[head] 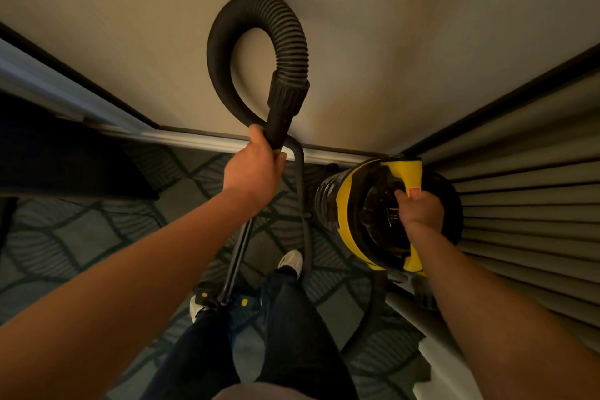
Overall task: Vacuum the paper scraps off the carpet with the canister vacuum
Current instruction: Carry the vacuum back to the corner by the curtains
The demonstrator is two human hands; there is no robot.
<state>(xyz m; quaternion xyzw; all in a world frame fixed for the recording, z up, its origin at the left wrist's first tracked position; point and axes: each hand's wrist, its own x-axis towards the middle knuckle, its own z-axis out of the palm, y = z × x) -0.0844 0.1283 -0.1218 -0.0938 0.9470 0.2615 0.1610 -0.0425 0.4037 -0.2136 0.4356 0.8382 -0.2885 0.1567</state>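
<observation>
My left hand [255, 166] grips the top of the black vacuum wand [238, 250], just below the hose cuff [285, 104]. The ribbed black hose [253, 29] loops up above the hand and runs back down toward the canister. The wand slants down to the floor nozzle [224, 297] near my feet. My right hand [420, 209] grips the yellow carry handle on top of the yellow and black canister vacuum [363, 214], which is at the right by the louvered door. The patterned green carpet [97, 237] lies below. No paper scraps show.
A beige wall [357, 26] with a white baseboard stands straight ahead. A louvered door [526, 204] closes the right side. A dark opening with a pale frame [48, 146] is at the left. My legs and white shoes [290, 261] stand at the centre bottom.
</observation>
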